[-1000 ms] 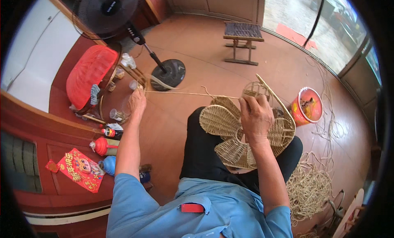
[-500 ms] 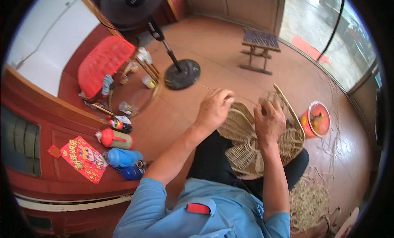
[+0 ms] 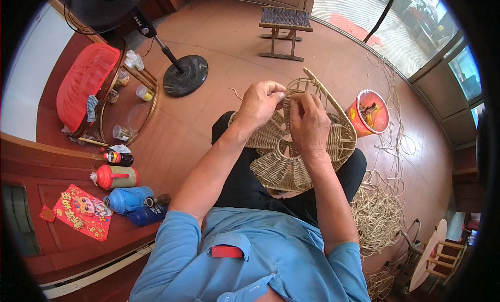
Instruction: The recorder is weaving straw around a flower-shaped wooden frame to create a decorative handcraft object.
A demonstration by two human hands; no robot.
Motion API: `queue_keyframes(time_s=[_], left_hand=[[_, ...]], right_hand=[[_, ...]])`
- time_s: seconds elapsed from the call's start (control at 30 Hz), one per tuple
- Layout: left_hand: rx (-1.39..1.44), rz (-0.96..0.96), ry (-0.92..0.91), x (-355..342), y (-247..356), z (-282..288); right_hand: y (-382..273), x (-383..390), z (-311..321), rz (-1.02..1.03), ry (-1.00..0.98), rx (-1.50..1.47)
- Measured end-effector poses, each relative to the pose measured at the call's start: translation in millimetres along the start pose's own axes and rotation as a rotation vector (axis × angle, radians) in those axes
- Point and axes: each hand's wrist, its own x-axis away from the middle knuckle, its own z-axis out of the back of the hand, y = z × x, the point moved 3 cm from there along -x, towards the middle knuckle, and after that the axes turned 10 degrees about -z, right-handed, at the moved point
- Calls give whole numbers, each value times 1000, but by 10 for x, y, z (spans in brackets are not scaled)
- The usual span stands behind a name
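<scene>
A woven panel (image 3: 271, 166) of straw-coloured cord with petal shapes around a round centre hole lies across my lap, its stiff rim (image 3: 333, 101) rising on the right. At its far edge, my left hand (image 3: 260, 106) is closed, thumb and forefinger pinching the cord; a loose cord end (image 3: 235, 92) sticks out to its left. Close beside it, my right hand (image 3: 311, 124) is closed, its fingertips pinching cord at the top of a petal. A thin loop of cord (image 3: 307, 82) stands up just beyond the fingers. My hands partly hide the strand between them.
Right of my knees stand a red bucket (image 3: 359, 117) and a heap of loose cord (image 3: 377, 213). Ahead are a low stool (image 3: 286, 19) and a fan base (image 3: 185, 76). Thermos flasks (image 3: 127, 199) and a bottle (image 3: 119, 158) stand at the left, near a red chair (image 3: 86, 85).
My hands have come closer together, the right one's fingers now reaching the cord near the left. The whole view has shifted, so the room appears further left and up.
</scene>
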Motion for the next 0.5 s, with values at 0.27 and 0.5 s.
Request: queue_keyframes(time_s=[0.27,0.5], left_hand=[[168,60,4,-6,109,-55],[-32,-12,8,52,163,-43]], right_hand=[[29,-57,100,48,-60,37],[-9,-53,93,101,-51,87]])
